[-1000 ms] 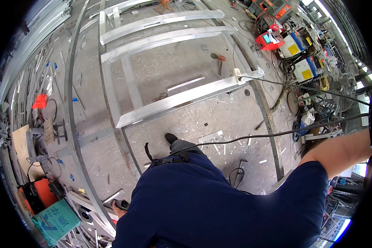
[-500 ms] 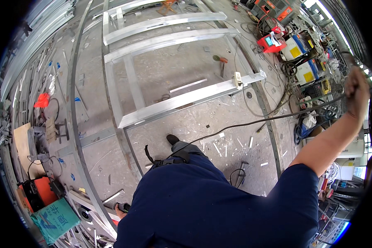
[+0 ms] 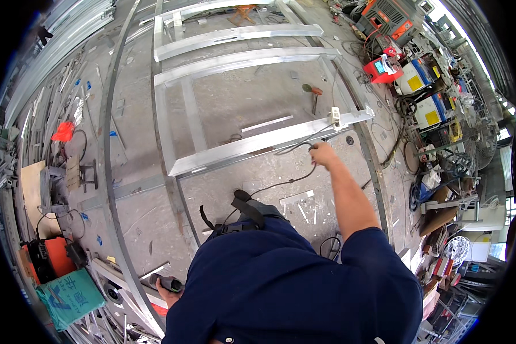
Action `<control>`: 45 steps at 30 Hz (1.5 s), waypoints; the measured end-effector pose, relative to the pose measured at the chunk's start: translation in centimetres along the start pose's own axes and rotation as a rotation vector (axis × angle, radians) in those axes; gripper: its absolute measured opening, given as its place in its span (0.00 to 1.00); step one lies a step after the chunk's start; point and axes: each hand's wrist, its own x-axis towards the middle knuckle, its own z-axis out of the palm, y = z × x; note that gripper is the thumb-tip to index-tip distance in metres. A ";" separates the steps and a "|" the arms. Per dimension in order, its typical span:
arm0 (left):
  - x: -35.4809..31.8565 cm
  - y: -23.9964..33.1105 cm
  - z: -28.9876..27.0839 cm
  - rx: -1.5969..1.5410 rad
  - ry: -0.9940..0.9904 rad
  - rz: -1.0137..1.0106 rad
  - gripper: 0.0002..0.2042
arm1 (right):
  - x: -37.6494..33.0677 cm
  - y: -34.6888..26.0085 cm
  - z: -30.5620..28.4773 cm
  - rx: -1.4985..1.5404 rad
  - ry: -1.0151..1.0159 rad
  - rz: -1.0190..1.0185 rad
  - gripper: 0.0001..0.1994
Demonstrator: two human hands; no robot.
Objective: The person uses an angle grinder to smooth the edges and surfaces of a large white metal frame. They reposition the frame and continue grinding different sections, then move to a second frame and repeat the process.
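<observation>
My right hand (image 3: 322, 155) is closed on a dark cable (image 3: 289, 181) just off the near bar of the welded metal frame (image 3: 258, 144). A loop of the cable lies by that bar, and another length runs back toward my waist. Near the hand, a white power socket block (image 3: 335, 117) sits on the same bar. Low on the left, my left hand (image 3: 169, 296) grips a dark, rounded power tool (image 3: 168, 283); its far end is partly hidden by my body, so its exact kind is unclear.
Long steel rails (image 3: 106, 143) run along the floor under and beside the frame. A hammer-like tool with an orange end (image 3: 315, 92) stands inside the frame. At the right are red and white machines (image 3: 383, 70). An orange machine (image 3: 60, 259) and a green bag (image 3: 71, 298) stand at lower left.
My right hand has swung from the far right edge inward and down to the frame's near bar, still with the cable. The taut cable now hangs slack. More of the left hand's tool shows.
</observation>
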 end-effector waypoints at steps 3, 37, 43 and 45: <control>-2.1 1.6 2.0 -0.102 -0.021 -0.064 0.21 | 1.5 1.0 4.9 -0.360 -0.004 0.016 0.19; -27.1 12.7 28.7 1.070 -1.279 1.338 0.19 | -9.2 -19.8 20.1 1.266 -0.524 -0.018 0.13; -33.8 15.9 31.5 0.446 -1.634 1.475 0.15 | -0.5 -18.0 16.8 1.281 -0.451 0.094 0.13; -34.7 14.4 33.4 0.186 -1.340 1.642 0.11 | 1.4 -17.5 17.1 1.288 -0.385 0.143 0.13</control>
